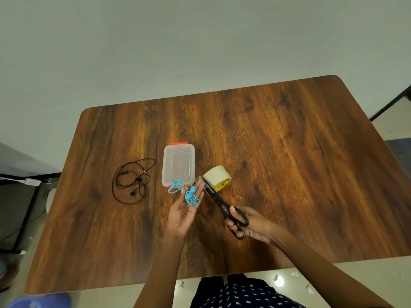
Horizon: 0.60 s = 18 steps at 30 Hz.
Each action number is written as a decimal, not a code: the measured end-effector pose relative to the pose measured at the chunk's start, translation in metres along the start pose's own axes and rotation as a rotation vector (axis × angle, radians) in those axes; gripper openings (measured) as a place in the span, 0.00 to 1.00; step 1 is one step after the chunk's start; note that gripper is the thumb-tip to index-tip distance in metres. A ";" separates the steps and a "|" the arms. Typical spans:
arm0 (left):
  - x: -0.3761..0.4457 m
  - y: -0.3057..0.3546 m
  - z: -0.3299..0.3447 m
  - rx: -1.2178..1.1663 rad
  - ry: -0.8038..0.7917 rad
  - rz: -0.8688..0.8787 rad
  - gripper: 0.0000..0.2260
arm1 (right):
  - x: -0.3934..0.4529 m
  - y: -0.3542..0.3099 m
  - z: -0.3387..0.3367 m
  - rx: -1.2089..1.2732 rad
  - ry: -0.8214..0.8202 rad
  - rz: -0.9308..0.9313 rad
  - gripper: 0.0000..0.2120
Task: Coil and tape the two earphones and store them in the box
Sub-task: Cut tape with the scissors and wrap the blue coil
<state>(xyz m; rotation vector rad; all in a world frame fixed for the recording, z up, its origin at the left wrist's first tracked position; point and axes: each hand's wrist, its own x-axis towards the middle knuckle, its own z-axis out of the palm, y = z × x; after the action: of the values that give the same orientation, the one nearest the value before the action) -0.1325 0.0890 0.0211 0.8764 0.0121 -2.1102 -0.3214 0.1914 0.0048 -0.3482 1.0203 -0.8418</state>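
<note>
The coiled blue earphone (188,193) lies across the fingers of my left hand (185,211), palm up, just in front of the clear plastic box (178,164) with orange clips. My right hand (249,223) grips the black-handled scissors (224,207), blades pointing up-left toward the roll of beige tape (216,176). A strip of tape seems to run from the roll to my left fingertips. The black earphone (131,181) lies loose and uncoiled on the table, left of the box.
The wooden table (289,163) stands against a pale wall. A dark metal frame (24,214) is on the floor at the left, and a blue object (40,302) sits at the bottom left corner.
</note>
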 end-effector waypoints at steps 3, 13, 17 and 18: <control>-0.004 0.004 0.006 0.003 -0.058 -0.002 0.22 | 0.000 -0.005 -0.002 0.042 -0.069 0.016 0.26; -0.001 0.012 0.000 0.007 -0.092 0.036 0.21 | -0.001 -0.033 -0.012 0.453 -0.385 0.021 0.31; 0.004 0.010 0.003 -0.037 -0.107 0.050 0.25 | -0.001 -0.035 -0.013 0.637 -0.435 0.011 0.33; 0.005 0.008 0.007 -0.053 -0.108 0.067 0.26 | -0.001 -0.035 -0.012 0.671 -0.440 0.004 0.33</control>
<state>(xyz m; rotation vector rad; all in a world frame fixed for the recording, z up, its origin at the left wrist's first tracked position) -0.1326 0.0781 0.0255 0.7205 -0.0171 -2.0826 -0.3480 0.1708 0.0206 0.0472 0.2959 -0.9962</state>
